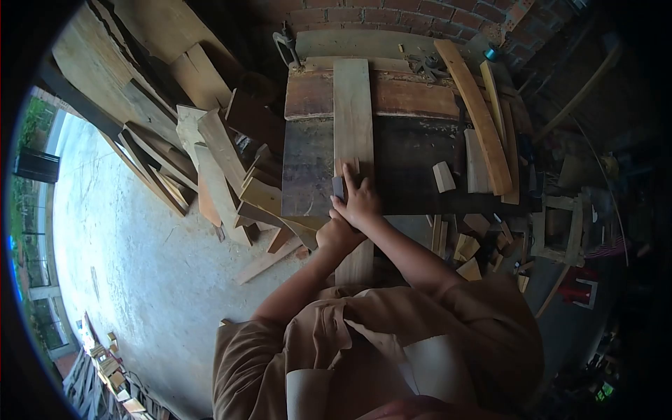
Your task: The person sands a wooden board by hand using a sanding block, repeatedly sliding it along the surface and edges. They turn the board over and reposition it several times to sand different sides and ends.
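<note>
A long pale board (353, 112) lies lengthwise over the dark workbench (304, 168), its near end jutting past the edge toward my body. Close to that edge, a flat grey blade like a chisel's (338, 187) points away from me along the board's left side. My left hand (339, 234) is closed in line with the blade; the handle is hidden inside it. Just ahead, my right hand (362, 203) rests on the board with fingers spread. Its index finger stretches beside the blade to a reddish-brown patch across the board, and the thumb lies at the blade's base.
A curved wooden piece (479, 115) and a small pale block (443, 177) lie on the bench's right. A clamp (285, 49) grips the far left corner. Planks (220, 140) lean at the left, offcuts (469, 245) lie below right, and a brick wall (399, 17) stands behind.
</note>
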### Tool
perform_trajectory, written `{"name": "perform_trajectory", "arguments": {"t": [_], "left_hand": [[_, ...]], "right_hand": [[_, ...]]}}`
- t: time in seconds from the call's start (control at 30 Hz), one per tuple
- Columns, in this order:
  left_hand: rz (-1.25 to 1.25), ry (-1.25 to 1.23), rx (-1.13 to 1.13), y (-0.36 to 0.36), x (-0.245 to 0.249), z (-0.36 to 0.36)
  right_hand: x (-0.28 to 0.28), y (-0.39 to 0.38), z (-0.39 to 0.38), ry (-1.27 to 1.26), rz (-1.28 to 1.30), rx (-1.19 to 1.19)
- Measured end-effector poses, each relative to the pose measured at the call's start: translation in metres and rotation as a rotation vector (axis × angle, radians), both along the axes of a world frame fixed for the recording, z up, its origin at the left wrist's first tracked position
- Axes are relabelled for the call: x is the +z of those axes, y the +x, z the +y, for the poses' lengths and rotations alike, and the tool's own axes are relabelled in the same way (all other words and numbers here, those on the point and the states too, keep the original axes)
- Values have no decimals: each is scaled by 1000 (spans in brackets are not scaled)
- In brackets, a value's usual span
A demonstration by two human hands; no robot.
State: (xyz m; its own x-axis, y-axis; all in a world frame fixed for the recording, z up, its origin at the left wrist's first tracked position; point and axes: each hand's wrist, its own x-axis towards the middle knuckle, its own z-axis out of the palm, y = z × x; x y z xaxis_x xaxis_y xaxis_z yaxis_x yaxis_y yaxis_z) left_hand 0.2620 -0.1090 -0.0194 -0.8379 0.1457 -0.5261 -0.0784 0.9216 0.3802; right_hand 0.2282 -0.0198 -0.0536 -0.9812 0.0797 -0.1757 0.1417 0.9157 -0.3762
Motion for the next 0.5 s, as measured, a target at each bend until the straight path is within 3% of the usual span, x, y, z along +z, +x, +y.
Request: {"name": "perform_trajectory", "arguments": {"t": [0.13, 0.23, 0.5], "left_hand": [[14, -23, -84, 73, -11, -23], [-218, -41, -110, 73, 5, -23], [3, -9, -72, -51, 6, 8]], "right_hand": [[-3, 87, -16, 47, 136, 30], [-1, 95, -17, 14, 91, 26], [-2, -47, 10, 9, 62, -29]]}}
